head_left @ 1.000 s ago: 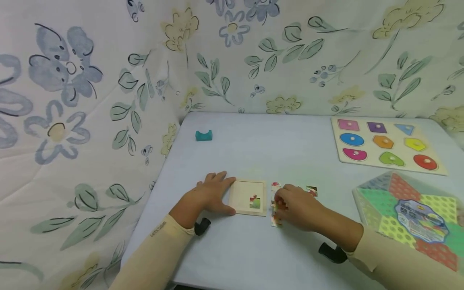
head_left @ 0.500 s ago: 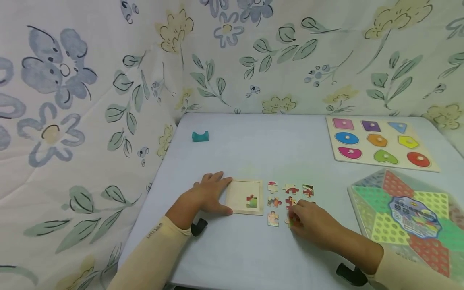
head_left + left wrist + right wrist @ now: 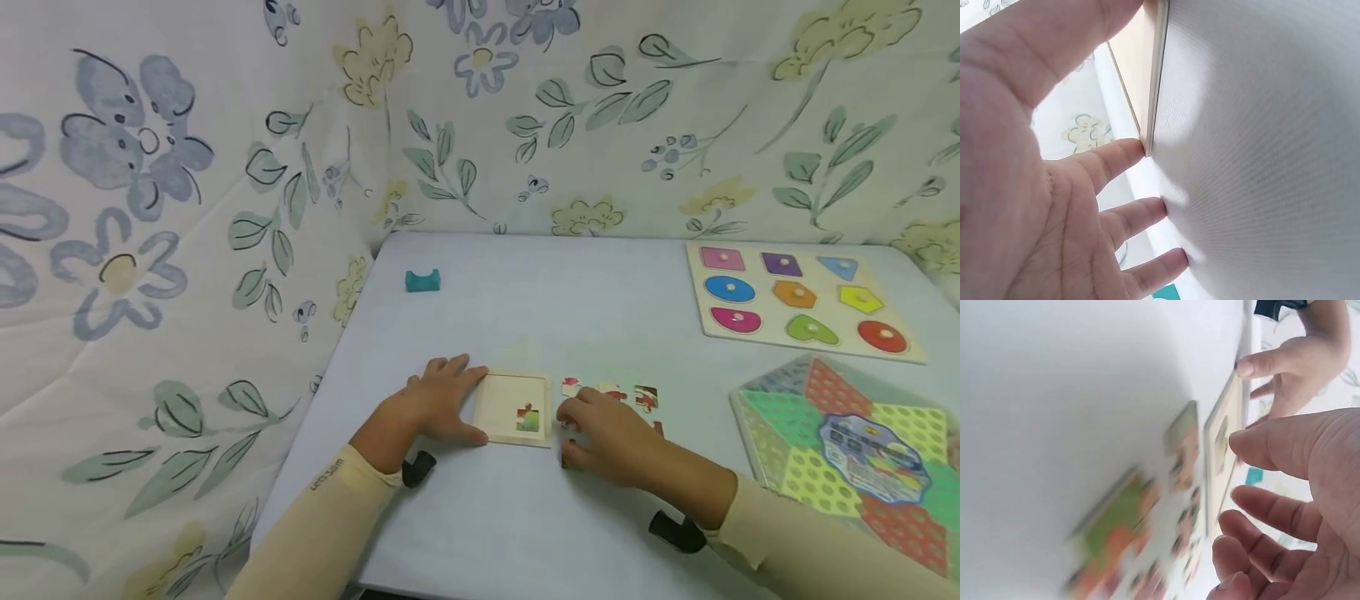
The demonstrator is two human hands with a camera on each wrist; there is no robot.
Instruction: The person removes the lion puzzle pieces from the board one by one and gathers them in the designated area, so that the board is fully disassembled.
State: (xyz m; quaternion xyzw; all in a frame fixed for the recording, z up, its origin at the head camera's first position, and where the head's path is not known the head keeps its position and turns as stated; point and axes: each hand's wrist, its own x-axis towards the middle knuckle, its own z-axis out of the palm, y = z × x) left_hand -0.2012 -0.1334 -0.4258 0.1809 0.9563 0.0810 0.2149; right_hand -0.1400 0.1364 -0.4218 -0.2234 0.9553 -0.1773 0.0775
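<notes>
My left hand is spread at the left side of a square wooden puzzle tray. Its thumb and index fingertips touch the tray's edge, while the other fingertips rest on the table in the left wrist view. One green and red jigsaw piece lies in the tray's lower right corner. Just right of the tray, my right hand hovers over loose jigsaw pieces, hiding several of them. In the right wrist view, thumb and fingers are apart with nothing visible between them; the pieces below are blurred.
A shape-knob board lies at the back right of the white table. In front of it is a colourful packaged set, close to my right forearm. A small teal block stands at the back left.
My right hand moved right to the middle pieces, then back left over the column nearest the tray. The left hand has stayed at the tray; the view shifted slightly and returned.
</notes>
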